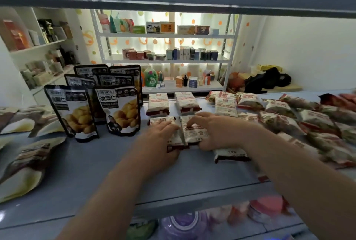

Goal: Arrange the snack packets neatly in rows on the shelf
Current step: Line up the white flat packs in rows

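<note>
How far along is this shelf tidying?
Partly done. The black pouches stand in rows, and two white stacks sit behind. The left hand and right hand hold the front packets side by side. The jumbled pile on the right and the flat pouches on the left remain.

Green detergent bottle among boxes
</note>
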Available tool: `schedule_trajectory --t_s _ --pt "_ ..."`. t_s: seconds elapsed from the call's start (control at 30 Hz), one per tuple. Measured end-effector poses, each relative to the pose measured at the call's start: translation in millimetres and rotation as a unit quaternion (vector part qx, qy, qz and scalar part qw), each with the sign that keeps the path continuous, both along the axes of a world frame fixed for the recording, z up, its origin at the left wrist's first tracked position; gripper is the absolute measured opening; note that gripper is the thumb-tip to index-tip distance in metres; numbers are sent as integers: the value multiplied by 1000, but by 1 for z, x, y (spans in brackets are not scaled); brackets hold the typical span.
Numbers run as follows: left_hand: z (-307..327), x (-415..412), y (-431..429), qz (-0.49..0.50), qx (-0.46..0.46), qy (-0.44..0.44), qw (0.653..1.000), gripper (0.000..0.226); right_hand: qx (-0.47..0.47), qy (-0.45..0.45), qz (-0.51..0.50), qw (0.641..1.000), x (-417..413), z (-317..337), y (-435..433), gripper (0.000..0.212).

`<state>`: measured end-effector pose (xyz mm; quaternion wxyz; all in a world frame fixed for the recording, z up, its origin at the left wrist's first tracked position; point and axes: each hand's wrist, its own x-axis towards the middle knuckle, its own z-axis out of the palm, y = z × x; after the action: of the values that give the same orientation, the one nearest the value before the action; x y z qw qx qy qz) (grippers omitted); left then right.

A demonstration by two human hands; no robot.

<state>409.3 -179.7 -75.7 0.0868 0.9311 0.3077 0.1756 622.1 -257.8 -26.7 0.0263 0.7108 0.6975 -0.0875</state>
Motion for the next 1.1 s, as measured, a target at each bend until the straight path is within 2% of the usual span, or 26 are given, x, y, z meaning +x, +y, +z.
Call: schedule_trajectory --t_s 0.27,0.4,0.47,0.53,0.63,0.73,0.8,0.9,1.0,1.1 --pt "-13 -9 7 -8 48 -24 999 67 27 17 -37 999 1 -5 0 70" --pt "-10 -13 1 -1 45 -24 999 67 97 62 -96 989 20 1 -21 58" --pt "0 -10 -8 8 70 -35 997 64 126 34 -139 982 42 5 -27 53" --pt "11 -1 -25 -1 117 -67 991 58 139 2 -180 974 66 9 -25 60" --pt "28 28 -65 -18 116 -84 990 53 101 7 -195 976 97 14 -6 84" --pt "30 71 -95 -11 86 -33 996 49 -3 25 -197 980 120 19 17 109" --pt "31 94 -107 21 91 -2 996 46 -46 -2 -182 982 131 18 30 118" --pt "25 119 -114 89 68 35 993 59 -57 -31 -149 987 146 12 47 120" --pt "21 137 -117 153 61 57 985 72 -74 -15 -120 990 156 7 59 117" --pt "23 149 -120 190 41 82 978 72 -74 14 -74 994 161 8 63 115"
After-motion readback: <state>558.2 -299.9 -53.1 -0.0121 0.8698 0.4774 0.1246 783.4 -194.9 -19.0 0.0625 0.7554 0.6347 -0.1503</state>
